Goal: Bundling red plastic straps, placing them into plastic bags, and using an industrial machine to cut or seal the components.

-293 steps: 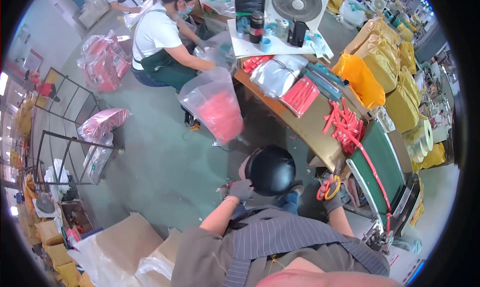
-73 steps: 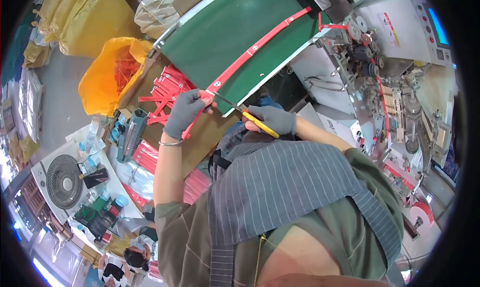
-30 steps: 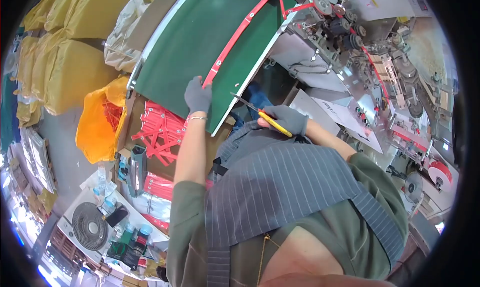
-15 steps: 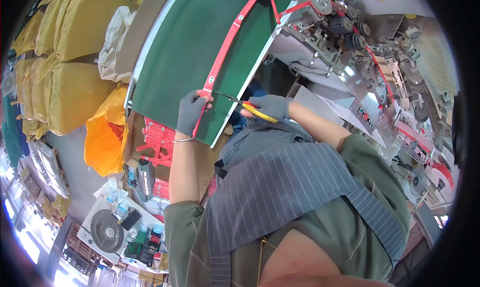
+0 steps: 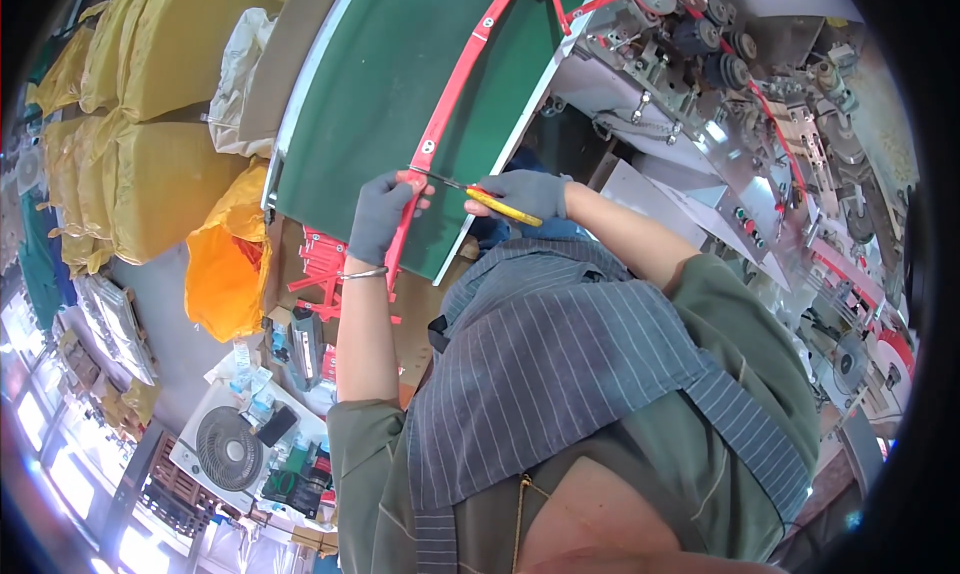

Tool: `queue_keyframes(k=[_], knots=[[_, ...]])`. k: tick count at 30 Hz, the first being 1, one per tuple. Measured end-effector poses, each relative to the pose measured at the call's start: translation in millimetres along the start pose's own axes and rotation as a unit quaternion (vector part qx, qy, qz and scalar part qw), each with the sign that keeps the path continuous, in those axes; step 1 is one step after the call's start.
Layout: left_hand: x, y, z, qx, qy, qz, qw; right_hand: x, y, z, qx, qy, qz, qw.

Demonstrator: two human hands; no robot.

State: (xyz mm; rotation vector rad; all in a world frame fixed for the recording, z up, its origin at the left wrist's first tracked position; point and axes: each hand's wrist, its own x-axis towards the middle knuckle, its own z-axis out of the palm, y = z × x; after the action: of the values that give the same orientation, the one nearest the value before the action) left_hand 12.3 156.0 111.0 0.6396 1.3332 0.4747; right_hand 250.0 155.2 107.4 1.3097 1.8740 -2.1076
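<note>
A long red ribbon with white round marks runs down the green conveyor belt toward me. My left hand, in a grey glove with bare fingertips, pinches it near the belt's near end. Below that grip the ribbon's tail hangs past the wrist. Yellow-and-red-handled scissors are in my gloved right hand, at the belt's right edge. Their blades lie across the ribbon just above my left fingertips. Whether the blades are fully closed is too small to tell.
Cut red ribbon pieces are heaped in a box left of my left forearm. An orange sack stands beyond it, with yellow bundles behind. At right is a machine with pulleys; a white fan sits lower left.
My right hand has moved slightly left, bringing the scissor blades from beside the ribbon to across it. The left hand still pinches the ribbon. The whole view has shifted a little.
</note>
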Motion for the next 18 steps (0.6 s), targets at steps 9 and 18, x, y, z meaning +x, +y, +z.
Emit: queue_keyframes(k=[9, 18], knots=[[17, -4, -3, 0.006, 0.043, -0.008, 0.999, -15, 13, -10, -0.087, 0.058, 0.028, 0.994], [162, 33, 77, 0.358, 0.213, 0.193, 0.889, -66, 67, -26, 0.066, 0.114, 0.086, 0.988]])
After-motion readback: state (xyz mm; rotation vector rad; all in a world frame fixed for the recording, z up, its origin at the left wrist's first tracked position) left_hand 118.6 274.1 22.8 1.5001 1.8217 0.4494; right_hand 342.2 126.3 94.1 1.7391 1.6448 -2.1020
